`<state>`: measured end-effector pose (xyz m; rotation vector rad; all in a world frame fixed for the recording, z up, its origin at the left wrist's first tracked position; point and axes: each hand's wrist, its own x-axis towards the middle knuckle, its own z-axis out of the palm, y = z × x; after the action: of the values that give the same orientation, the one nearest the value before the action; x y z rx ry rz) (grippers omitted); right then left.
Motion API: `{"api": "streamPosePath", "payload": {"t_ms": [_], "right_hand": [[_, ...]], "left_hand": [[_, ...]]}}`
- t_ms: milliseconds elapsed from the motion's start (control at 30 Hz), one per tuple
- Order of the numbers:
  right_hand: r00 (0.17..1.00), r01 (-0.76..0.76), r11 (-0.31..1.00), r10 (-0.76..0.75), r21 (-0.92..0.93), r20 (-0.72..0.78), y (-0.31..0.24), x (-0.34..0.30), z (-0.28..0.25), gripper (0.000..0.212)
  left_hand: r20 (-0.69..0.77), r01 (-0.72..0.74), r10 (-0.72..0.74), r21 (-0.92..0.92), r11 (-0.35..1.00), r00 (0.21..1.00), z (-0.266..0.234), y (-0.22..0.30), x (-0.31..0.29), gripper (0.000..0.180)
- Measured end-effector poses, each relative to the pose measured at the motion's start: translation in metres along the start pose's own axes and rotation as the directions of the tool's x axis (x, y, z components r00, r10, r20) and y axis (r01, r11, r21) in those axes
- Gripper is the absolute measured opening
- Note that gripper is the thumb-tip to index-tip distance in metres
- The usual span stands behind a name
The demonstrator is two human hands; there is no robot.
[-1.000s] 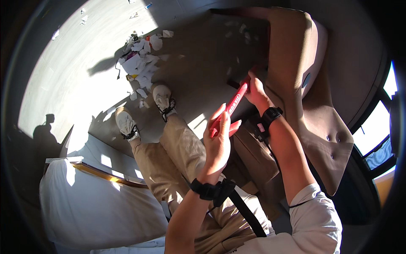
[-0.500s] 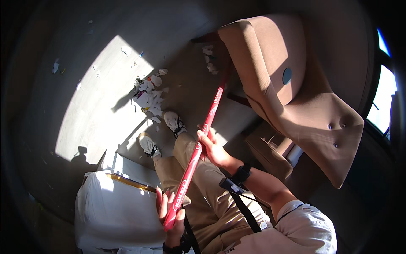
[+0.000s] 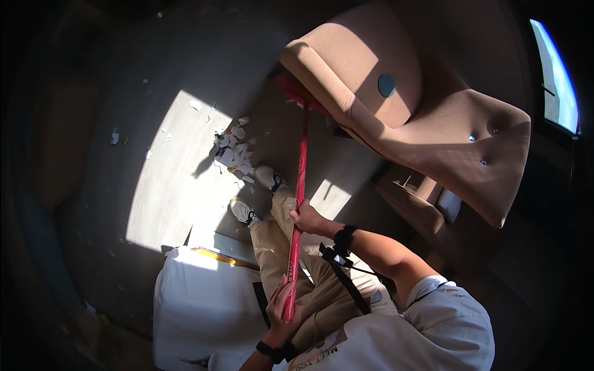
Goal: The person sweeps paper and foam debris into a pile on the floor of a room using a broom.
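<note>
Closest in, the left hand (image 3: pixel 283 310) is holding the bottom end of a red broom (image 3: pixel 301 170), fingers curling loosely round it, with the handle's tip poking out just below. A black band (image 3: pixel 276 352) is sitting on that wrist. Further up the stick, the right hand (image 3: pixel 309 220) is clasping it too, fingers wrapping it snugly, and it's wearing its own black band (image 3: pixel 344 240).

The handle is passing in front of the tan trousers (image 3: pixel 267 247) and pointing out across the floor. Left of the legs, something under a white cover (image 3: pixel 198 309) is taking up space (can't tell what's beneath), and a gold strip (image 3: pixel 226 257) is running along its far edge.

Past that, the pale shoes (image 3: pixel 269 177) are resting on the floor, one on each side of the line where sun is meeting shade, roughly. A heap of mostly white scraps (image 3: pixel 234 154) is lying just beyond them, straddling the right edge of the sunlit patch (image 3: pixel 173 185). A stray scrap (image 3: pixel 114 136) is lying off in the shade, left of that patch.

Over on the right, a brown chair (image 3: pixel 427 145) is catching some sun, with a round bluish disc (image 3: pixel 387 85) showing on it. The broom head (image 3: pixel 291 89) is sitting by the chair's left edge, dim and blurry, so I can't tell if they're touching. Way off right, a window (image 3: pixel 554 80) is glowing.
</note>
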<state>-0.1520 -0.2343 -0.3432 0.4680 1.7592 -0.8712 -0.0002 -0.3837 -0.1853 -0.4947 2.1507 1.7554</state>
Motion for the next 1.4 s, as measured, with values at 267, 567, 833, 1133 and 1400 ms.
{"api": "streamPosePath", "payload": {"t_ms": [267,567,833,1133,1400], "right_hand": [[0.997,0.078,0.862,-0.057,0.501,-0.059,-0.018,-0.070,-0.033,0.030],[0.982,-0.168,0.568,0.022,0.805,0.189,-0.053,0.015,-0.046,0.035],[0.828,-0.285,0.514,-0.293,0.809,0.478,-0.128,-0.064,0.065,0.028],[0.953,-0.138,0.694,-0.101,0.706,0.286,-0.122,-0.055,-0.006,0.028],[0.875,-0.199,0.838,-0.082,0.508,0.478,-0.147,-0.036,0.076,0.024]], "left_hand": [[0.126,-0.240,0.231,0.061,0.969,0.965,-0.014,0.058,0.004,0.045],[0.101,-0.022,0.029,-0.067,0.997,0.994,-0.040,0.070,0.111,0.023],[-0.035,-0.031,0.043,0.283,0.958,0.998,-0.135,0.153,0.025,0.022],[-0.225,-0.099,0.097,0.003,0.995,0.970,-0.078,0.139,0.047,0.022],[-0.428,0.034,-0.041,-0.024,0.999,0.903,-0.086,0.121,0.007,0.019]]}}
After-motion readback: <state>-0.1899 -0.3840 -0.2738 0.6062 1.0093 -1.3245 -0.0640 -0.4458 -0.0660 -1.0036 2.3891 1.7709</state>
